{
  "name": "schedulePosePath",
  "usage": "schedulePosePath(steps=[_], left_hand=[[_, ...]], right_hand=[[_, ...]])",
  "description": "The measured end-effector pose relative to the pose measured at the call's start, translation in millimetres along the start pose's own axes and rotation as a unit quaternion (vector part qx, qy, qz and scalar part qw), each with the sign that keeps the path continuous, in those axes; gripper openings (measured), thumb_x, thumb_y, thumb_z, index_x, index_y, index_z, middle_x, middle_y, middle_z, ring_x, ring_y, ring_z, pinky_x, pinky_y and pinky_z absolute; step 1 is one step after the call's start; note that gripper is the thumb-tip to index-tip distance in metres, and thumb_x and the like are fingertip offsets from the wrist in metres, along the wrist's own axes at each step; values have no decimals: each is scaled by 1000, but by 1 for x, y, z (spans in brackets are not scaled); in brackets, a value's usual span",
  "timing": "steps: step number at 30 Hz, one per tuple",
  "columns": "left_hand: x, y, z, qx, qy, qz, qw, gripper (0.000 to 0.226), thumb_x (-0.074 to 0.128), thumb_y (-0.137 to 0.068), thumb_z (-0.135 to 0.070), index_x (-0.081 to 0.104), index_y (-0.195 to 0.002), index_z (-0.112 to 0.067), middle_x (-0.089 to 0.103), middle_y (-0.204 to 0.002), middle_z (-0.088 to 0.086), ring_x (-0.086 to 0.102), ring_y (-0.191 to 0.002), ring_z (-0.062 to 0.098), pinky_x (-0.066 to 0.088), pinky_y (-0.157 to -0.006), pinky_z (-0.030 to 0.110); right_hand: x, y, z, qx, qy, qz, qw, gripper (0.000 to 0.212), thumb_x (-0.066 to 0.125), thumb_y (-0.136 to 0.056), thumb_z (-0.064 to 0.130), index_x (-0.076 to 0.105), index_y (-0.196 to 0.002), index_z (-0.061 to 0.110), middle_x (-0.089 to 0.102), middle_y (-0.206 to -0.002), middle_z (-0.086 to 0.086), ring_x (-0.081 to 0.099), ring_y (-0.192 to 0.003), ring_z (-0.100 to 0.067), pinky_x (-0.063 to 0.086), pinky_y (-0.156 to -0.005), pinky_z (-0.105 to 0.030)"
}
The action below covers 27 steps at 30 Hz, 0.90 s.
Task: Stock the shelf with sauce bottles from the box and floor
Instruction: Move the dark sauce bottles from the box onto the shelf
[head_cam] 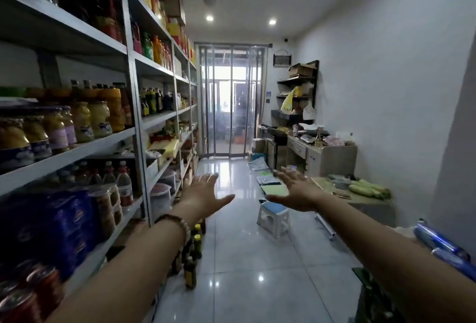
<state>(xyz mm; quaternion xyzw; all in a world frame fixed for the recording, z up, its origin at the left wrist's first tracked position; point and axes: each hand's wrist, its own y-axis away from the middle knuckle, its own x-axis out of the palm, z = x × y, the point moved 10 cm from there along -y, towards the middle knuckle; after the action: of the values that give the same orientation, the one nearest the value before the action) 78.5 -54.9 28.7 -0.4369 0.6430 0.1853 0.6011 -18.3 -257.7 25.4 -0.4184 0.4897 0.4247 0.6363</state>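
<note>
Dark sauce bottles point(190, 275) queue on floor point(244, 258) beside shelf point(77, 153), probably staged for stocking; left hand point(203, 195) and right hand point(298, 191) held out, fingers spread, both empty

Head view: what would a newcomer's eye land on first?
Two bare arms reach forward mid-frame, left hand and right hand both open and empty. A tall shelf packed with jars and bottles runs along the left, with dark sauce bottles standing on the floor at its foot. A small white stool sits in the aisle beyond.
</note>
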Motion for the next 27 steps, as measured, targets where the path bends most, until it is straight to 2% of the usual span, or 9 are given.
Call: schedulePosePath(steps=[4, 7, 12, 17, 22, 27], left_hand=[[45, -58, 0, -34, -23, 45, 998, 87, 40, -79, -75, 25, -147, -23, 32, -152, 3, 31, -138, 24, 31, -108, 44], [78, -107, 3, -50, -46, 87, 994, 85, 38, -79, -77, 31, -144, -22, 41, -146, 4, 41, -131, 24, 37, -104, 42], [109, -185, 8, -50, -36, 118, 991, 79, 38, -78, -77, 45, -133, -21, 56, -130, 4, 53, -114, 23, 47, -94, 42], [139, -275, 25, -33, -37, 110, 993, 75, 32, -78, -79, 54, -122, -22, 63, -115, 1, 58, -93, 16, 52, -81, 35], [168, -388, 66, -23, -46, 100, 994, 78, 29, -78, -80, 52, -125, -22, 61, -120, 2, 58, -94, 15, 52, -76, 31], [200, -514, 99, -15, -58, 101, 993, 79, 27, -79, -80, 50, -126, -21, 59, -124, 3, 58, -104, 18, 52, -82, 35]], right_hand=[[36, -66, -31, 1, -29, 101, 995, 92, 49, -80, 69, 9, -151, 25, 6, -160, -4, 7, -146, -27, 10, -119, -46], [50, -122, -54, -5, -56, 131, 990, 90, 53, -79, 68, 16, -150, 25, 16, -158, -5, 20, -144, -27, 19, -117, -42], [63, -206, -81, -24, -66, 121, 990, 83, 53, -79, 68, 29, -145, 24, 31, -153, -6, 34, -137, -27, 29, -112, -42], [71, -298, -98, -52, -94, 61, 992, 69, 55, -79, 66, 47, -133, 24, 54, -135, -2, 52, -118, -19, 44, -100, -39], [95, -410, -110, -60, -95, 69, 991, 73, 54, -77, 68, 45, -135, 25, 52, -137, -1, 51, -120, -20, 43, -102, -42], [106, -532, -121, -49, -75, 73, 993, 74, 51, -78, 69, 40, -139, 27, 44, -145, -1, 45, -128, -21, 38, -107, -41]])
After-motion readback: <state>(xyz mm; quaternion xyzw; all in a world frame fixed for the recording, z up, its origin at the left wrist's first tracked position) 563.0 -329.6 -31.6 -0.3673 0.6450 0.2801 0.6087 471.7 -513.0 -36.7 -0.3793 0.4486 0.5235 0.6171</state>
